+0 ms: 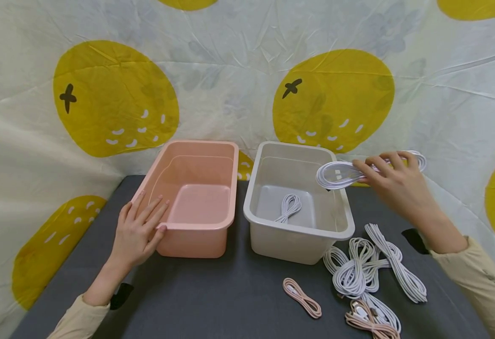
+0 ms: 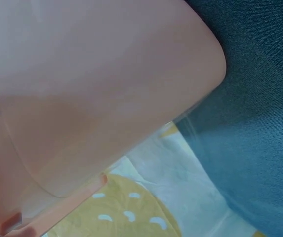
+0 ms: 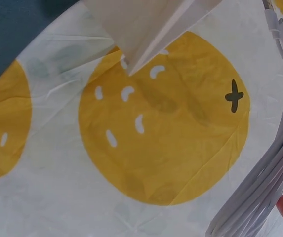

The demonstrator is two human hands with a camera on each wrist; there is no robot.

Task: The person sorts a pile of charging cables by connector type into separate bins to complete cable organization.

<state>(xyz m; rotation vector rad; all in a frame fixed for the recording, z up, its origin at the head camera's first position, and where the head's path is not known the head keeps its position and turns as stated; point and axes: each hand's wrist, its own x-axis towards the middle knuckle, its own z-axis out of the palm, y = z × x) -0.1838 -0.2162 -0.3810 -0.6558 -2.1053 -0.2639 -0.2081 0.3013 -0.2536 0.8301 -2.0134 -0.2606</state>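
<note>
My right hand grips a bundled white cable at its middle, above the right rim of a beige-grey plastic bin. Looped ends of the bundle stick out on both sides of the fingers. In the right wrist view the same cable hangs at the right edge, with fingertips around it and a plug end at the top. A smaller white cable coil lies inside the grey bin. My left hand rests on the near left rim of a pink bin, fingers extended; the left wrist view shows that bin's outer wall.
Several white cable bundles lie piled right of the grey bin, with a pink cable bundle at their near end. Another pink cable lies alone on the dark table. A fruit-patterned cloth hangs behind the bins.
</note>
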